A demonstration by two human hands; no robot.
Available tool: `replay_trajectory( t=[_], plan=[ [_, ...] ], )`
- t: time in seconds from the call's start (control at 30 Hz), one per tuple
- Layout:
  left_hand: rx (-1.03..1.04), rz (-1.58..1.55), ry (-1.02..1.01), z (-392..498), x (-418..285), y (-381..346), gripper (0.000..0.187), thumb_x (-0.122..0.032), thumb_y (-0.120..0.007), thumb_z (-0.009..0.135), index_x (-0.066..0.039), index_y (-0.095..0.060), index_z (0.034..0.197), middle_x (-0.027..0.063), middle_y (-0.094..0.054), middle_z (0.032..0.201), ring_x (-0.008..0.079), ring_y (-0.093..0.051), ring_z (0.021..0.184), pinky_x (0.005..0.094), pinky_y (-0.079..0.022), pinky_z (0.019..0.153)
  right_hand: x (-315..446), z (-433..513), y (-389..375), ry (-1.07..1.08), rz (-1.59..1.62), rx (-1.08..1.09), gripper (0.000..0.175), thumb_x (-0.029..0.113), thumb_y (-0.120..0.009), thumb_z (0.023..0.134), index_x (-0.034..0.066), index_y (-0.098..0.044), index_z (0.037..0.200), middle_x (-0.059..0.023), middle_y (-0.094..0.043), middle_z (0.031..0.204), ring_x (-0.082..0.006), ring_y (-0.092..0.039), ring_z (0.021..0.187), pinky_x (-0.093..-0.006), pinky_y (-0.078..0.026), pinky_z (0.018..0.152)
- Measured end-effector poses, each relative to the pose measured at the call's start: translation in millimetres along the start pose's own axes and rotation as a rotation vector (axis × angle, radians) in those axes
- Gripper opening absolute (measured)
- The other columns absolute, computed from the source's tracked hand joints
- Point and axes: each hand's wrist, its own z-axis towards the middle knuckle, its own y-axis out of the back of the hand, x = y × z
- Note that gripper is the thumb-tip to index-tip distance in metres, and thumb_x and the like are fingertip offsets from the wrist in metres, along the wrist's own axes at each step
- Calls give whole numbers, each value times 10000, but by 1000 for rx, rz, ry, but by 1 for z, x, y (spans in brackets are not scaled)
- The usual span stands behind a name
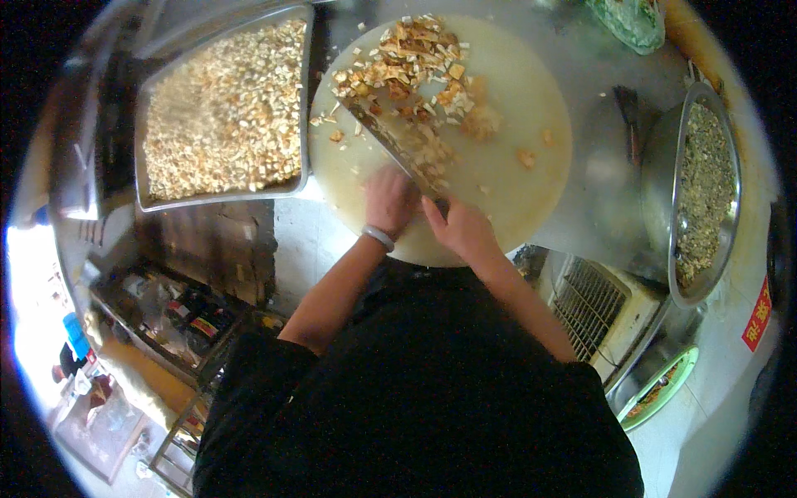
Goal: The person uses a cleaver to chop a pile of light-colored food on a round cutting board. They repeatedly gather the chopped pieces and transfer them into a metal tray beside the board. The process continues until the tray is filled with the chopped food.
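Observation:
My right hand [459,225] is closed round the handle of a cleaver or broad kitchen knife [389,144], whose blade slants up and left over a round cutting board [529,112]. Close behind the blade, my left hand [391,194], with a pale bangle at the wrist, lies near the board's front part; its fingers are blurred and partly hidden, so their grip cannot be made out. Beyond the blade, a heap of chopped, browned food pieces [405,62], possibly fried tofu, covers the far part of the board. Small bits lie scattered around it.
Left of the board, a metal tray [305,124] holds many small diced pieces. At the right stands a large metal bowl [675,205] of chopped greenish food. A green plastic bag [635,28] is at the far right. Below are a green basin [682,389] and a rack [168,460].

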Motion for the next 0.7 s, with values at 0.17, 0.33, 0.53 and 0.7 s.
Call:
replay_trajectory(
  t=[0.17, 0.33, 0.53, 0.7],
  plan=[
    [-58, 8, 4, 1, -10, 7, 357, -112, -600, 676, -52, -507, 1016, 167, -497, 990, 358, -462, 932, 445, -374, 804, -20, -49, 15, 106, 144, -21, 462, 431, -497, 857, -18, -606, 839, -265, -590, 716, -436, -580, 712, -472, -461, 627],
    [14, 6, -16, -2, -3, -1, 433, -143, -635, 660, -51, -485, 1056, 158, -475, 1020, 353, -451, 949, 433, -376, 810, -3, -13, 0, -52, -3, 73, 449, 413, -500, 862, -23, -609, 844, -251, -596, 717, -431, -583, 712, -458, -463, 624],
    [-67, -30, -7, -3, -3, 1, 447, -124, -656, 645, -42, -478, 1047, 168, -473, 1022, 360, -449, 958, 436, -377, 813, -10, -26, 14, 89, 170, 31, 514, 477, -453, 862, -16, -587, 920, -267, -602, 757, -441, -586, 721, -485, -474, 666],
    [-30, -3, -6, -2, -6, 0, 447, -121, -657, 655, -39, -464, 1049, 177, -469, 1049, 363, -454, 949, 436, -378, 806, -31, -35, -4, 13, 196, 124, 547, 510, -429, 861, -4, -574, 977, -269, -605, 763, -455, -583, 725, -503, -476, 681]
  ],
)
